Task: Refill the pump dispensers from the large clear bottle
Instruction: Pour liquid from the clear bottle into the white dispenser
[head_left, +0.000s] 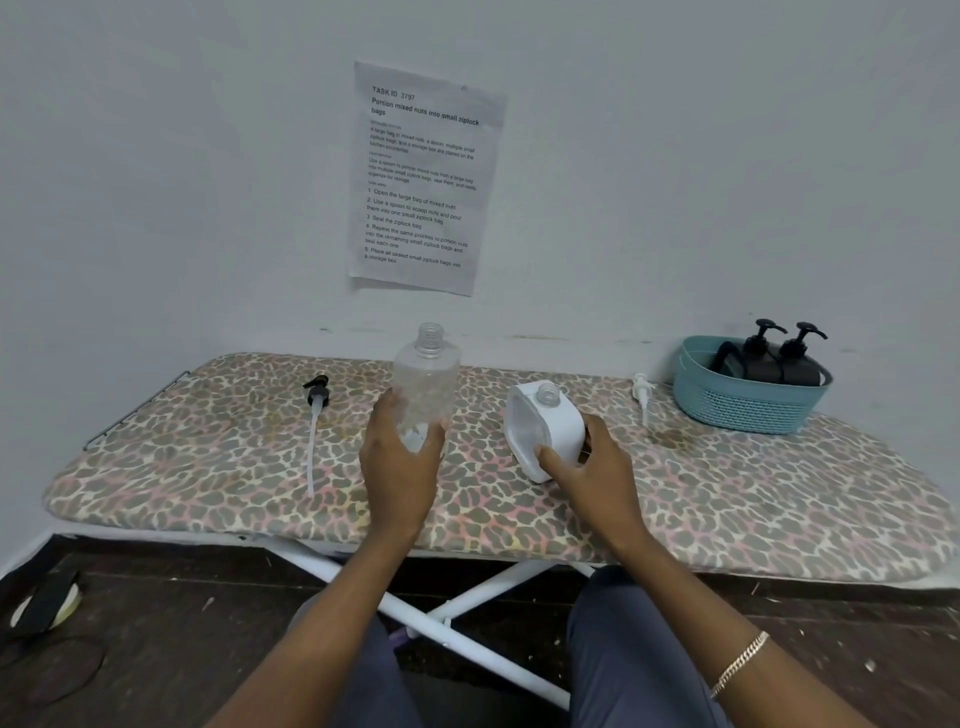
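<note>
The large clear bottle (427, 379) stands upright near the middle of the ironing board (208, 457), its neck uncapped. My left hand (400, 467) is wrapped around its lower part. Right of it, a white square dispenser bottle (545, 423) with an open neck leans tilted, gripped at its base by my right hand (592, 467). A black pump head with a long tube (315, 415) lies on the board to the left. A white pump head (643, 389) lies to the right, beside the basket.
A teal basket (748, 400) at the board's far right holds two black pump dispensers (779, 356). A printed sheet (423, 176) hangs on the wall behind. White board legs (467, 613) cross over the dark floor below, and a sandal (44, 608) lies at the lower left.
</note>
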